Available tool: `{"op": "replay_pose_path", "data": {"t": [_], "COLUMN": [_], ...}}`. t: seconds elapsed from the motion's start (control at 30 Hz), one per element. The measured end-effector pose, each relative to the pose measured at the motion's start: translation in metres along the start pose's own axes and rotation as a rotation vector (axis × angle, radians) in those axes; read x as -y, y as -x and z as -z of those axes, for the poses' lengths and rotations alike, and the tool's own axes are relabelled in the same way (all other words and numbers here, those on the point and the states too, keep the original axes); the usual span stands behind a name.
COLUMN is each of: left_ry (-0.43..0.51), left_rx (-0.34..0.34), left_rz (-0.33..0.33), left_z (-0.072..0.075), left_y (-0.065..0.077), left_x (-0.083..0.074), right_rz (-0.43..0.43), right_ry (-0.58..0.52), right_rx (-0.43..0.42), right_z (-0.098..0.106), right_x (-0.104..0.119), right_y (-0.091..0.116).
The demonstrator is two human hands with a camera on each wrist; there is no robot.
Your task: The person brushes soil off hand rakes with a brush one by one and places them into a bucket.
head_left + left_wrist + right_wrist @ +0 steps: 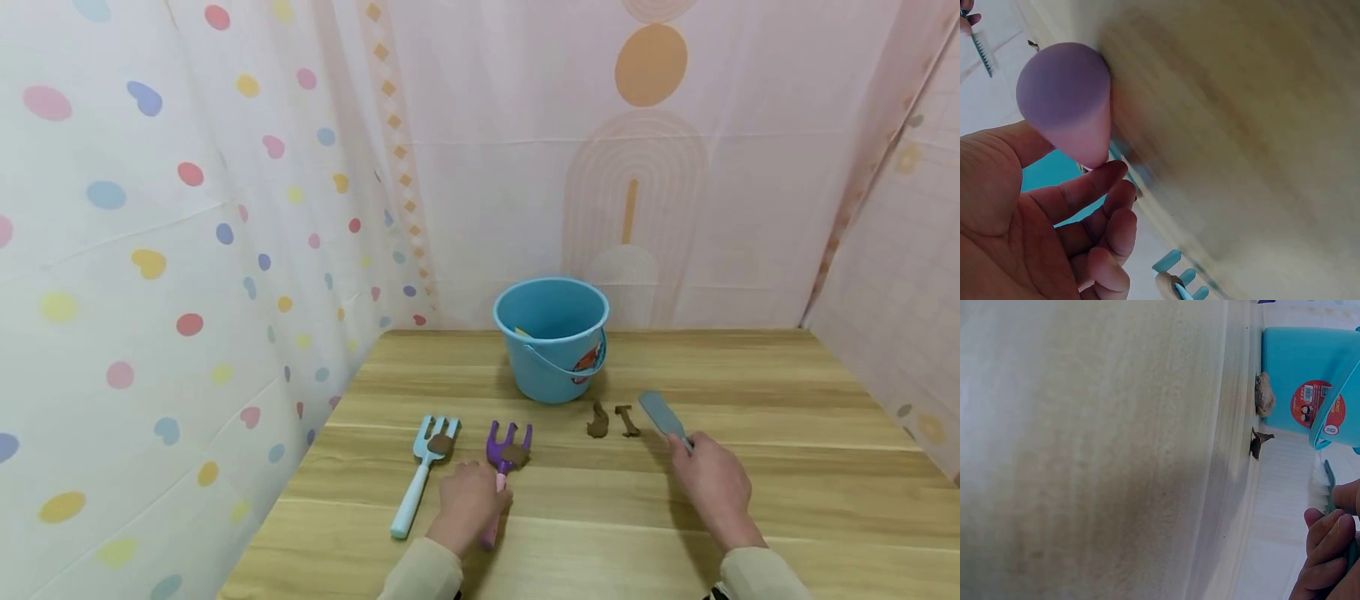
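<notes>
My left hand (468, 504) pinches the pink handle (1085, 137) of a purple toy fork (510, 446) between thumb and fingers. A brown lump (515, 455) sits at the base of its prongs. Left of that hand lies a light blue toy fork (422, 475), also with a brown lump (440, 444) on it. My right hand (716, 487) grips a grey-teal brush (662, 412) by its handle, held over the table; its white bristles (1319, 487) show in the right wrist view. Two small brown pieces, one curved (597, 420) and one bone-shaped (627, 421), lie left of the brush.
A light blue bucket (551, 367) with a handle and a red sticker stands near the table's back edge, something yellow inside it. The wood-grain table (585, 554) is bordered by patterned curtains (480, 208) at the back and both sides.
</notes>
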State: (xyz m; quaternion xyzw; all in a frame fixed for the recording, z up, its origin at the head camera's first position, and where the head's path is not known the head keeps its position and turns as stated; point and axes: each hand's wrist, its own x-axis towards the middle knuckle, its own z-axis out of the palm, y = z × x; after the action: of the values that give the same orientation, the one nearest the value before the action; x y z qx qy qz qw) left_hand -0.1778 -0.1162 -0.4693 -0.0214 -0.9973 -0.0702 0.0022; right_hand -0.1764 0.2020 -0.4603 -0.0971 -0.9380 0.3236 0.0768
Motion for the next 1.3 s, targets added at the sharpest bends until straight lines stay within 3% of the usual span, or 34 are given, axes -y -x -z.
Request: {"op": "replay_pose_path", "data": {"t": [0.23,0.53,0.9,1.13,1.3], "left_ry": [0.029,0.032,0.055,0.072,0.113], "left_rx": [0.0,-0.055,-0.132,-0.203,-0.177], "left_rz": [0.009,-0.011,-0.075,-0.142,-0.19], "left_z": [-0.002,0.0,0.002,0.001,0.006], "left_y": [-0.005,-0.009,-0.016,-0.022,-0.024], "left_x": [0.001,0.002,0.002,0.004,-0.001], "right_rz": [0.001,0.001,0.006,0.057,0.084], "right_ry": [-0.005,-0.006,0.003,-0.006,0.013], "right_rx": [0.015,0.019,0.027,0.024,0.007], "right_z": [0.0,0.0,-0.001,0.002,0.004], "right_x": [-0.001,0.0,0.005,0.012,0.017], "right_y": [0.001,0.0,-0.008,-0.017,-0.024]}}
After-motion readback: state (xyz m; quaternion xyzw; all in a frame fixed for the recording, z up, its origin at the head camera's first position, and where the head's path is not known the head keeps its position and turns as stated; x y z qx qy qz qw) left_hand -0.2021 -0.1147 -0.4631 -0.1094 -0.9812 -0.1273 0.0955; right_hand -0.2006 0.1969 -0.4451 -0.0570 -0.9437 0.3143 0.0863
